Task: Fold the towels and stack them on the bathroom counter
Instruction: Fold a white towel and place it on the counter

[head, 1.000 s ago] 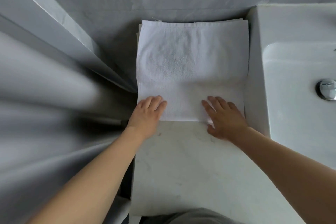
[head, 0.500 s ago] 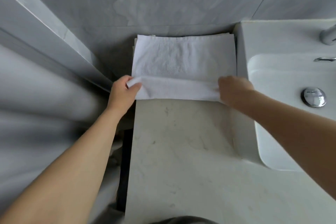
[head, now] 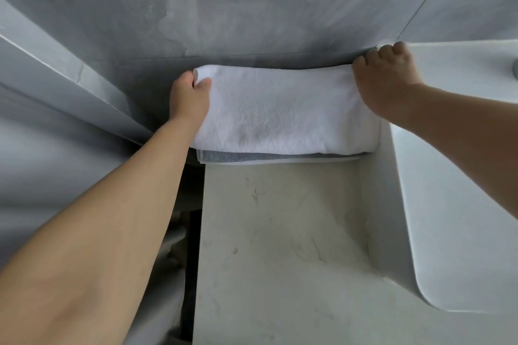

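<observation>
- Left hand (head: pixel 190 98): the fingers are curled round the far-left corner of the white towel (head: pixel 283 112), thumb on top, and a small roll of cloth pokes out between thumb and finger. Definitely a grip, not just resting there.
- Right hand (head: pixel 388 80): same deal on the far-right corner. Knuckles are bunched up and the fingers are tucked over the towel's edge, so it's gripping too. I can't see the fingertips themselves, they're hidden under the hand.
- The white towel is folded over into a wide band and stretches between the two hands. Its far edge is back close to the wall (head: pixel 252 8), and the rounded fold faces the camera.
- Under it sits a grey-blue towel (head: pixel 252 156), and under that there's a thin white edge of another layer. Only the front strips of those show. So it's a stack, white one on top.
- The stack sits at the back of the counter (head: pixel 280 246), a pale marbled slab with a few scuffs. Its right end is right up against the side of the sink (head: pixel 454 204).
- The sink is white and stands raised above the counter on the right.
- Both bare forearms reach in from the bottom corners.
</observation>
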Motion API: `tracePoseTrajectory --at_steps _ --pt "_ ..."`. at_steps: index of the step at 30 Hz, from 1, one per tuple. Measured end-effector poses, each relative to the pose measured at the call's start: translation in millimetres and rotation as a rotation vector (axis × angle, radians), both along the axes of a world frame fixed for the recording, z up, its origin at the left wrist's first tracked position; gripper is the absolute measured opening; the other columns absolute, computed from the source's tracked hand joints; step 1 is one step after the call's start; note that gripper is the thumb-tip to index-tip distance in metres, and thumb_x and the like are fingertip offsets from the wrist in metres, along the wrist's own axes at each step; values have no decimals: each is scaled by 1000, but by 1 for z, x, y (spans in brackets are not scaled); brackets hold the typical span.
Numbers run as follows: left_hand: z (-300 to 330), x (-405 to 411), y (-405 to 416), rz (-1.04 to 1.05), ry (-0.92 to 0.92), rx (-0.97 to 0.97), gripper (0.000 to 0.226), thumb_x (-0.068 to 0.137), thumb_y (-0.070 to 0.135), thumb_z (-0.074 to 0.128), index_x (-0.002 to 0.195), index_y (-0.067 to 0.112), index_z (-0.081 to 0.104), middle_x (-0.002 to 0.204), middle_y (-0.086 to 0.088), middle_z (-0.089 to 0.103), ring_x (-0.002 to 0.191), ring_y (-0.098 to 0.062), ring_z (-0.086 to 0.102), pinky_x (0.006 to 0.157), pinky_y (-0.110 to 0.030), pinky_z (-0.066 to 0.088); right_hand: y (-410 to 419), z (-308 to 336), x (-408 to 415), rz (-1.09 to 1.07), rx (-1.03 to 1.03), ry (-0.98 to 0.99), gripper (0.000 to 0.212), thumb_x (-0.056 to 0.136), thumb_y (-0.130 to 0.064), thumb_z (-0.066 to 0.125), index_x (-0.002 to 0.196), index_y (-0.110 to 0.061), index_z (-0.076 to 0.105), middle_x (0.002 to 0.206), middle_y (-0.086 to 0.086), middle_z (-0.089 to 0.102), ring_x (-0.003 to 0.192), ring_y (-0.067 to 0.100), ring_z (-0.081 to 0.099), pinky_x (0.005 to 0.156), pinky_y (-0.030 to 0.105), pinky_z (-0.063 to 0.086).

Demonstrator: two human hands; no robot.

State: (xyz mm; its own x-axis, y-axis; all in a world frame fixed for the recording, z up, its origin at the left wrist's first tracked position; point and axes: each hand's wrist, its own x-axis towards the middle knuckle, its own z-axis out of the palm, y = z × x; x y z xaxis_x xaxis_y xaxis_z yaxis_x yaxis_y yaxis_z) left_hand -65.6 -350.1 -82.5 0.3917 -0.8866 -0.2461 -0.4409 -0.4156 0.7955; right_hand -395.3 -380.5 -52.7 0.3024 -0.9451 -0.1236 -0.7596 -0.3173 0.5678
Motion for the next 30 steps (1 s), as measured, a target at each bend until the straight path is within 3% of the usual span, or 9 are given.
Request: tracePoseTrajectory --at_steps 4,10,14,16,18,20,22,25,30 --pt "-20 0 -15 10 -144 27 36 103 27 49 129 2 56 139 -11 56 124 -26 55 94 -30 44 -15 -11 6 -40 0 -11 25 85 -15 48 109 -12 51 110 9 62 103 28 57 89 35 37" --pt "-38 -13 -10 84 -356 -71 31 104 23 46 117 -2 57 134 -13 60 124 -31 52 97 -38 42 -27 -17 9 -106 -2 -108 25 84 -9 49 108 -6 53 106 15 64 102 32 57 90 37 36" --pt "-35 -18 -13 101 -406 -45 32 105 24 44 123 0 54 136 -12 59 124 -32 53 93 -38 42 -20 -19 10 -166 -77 -394 24 81 -2 49 103 4 55 103 27 57 101 40 50 93 47 33" --pt "-28 -22 -12 122 -408 -65 30 103 24 46 123 2 51 130 -13 61 118 -35 56 89 -40 43 1 -24 24 -188 -121 -562 31 86 -15 50 113 1 54 114 26 51 106 41 46 96 48 30" --pt "-21 -31 -4 108 -596 -163 35 96 24 53 126 6 51 128 -12 59 115 -36 54 90 -42 40 28 -35 42 -86 -106 -669 42 90 -30 49 124 -6 54 124 22 50 110 40 47 99 47 30" --pt "-18 -49 9 -22 -763 -317 44 88 23 56 129 8 55 134 -13 55 118 -36 52 96 -44 37 45 -49 56 5 -32 -744 50 92 -36 44 133 -7 51 136 19 49 121 39 46 105 48 29" --pt "-21 -69 17 -311 -751 -402 49 88 22 55 134 6 55 141 -15 51 127 -38 49 107 -47 33 43 -60 58 -106 73 -816 59 94 -40 35 144 -9 41 152 16 35 139 36 32 116 49 16" --pt "-34 -91 20 -627 -745 -214 59 100 36 43 153 12 35 161 -8 31 149 -31 26 122 -52 11 32 -80 48 -203 171 -802 64 97 -46 25 154 -16 22 162 9 13 149 28 7 119 49 -6" --pt "-62 -89 20 -696 -791 0 70 99 61 21 160 32 4 169 5 -3 155 -21 -5 119 -63 -7 35 -98 41 -195 155 -689 69 94 -61 14 156 -31 7 164 -1 0 150 21 -4 114 48 -21"
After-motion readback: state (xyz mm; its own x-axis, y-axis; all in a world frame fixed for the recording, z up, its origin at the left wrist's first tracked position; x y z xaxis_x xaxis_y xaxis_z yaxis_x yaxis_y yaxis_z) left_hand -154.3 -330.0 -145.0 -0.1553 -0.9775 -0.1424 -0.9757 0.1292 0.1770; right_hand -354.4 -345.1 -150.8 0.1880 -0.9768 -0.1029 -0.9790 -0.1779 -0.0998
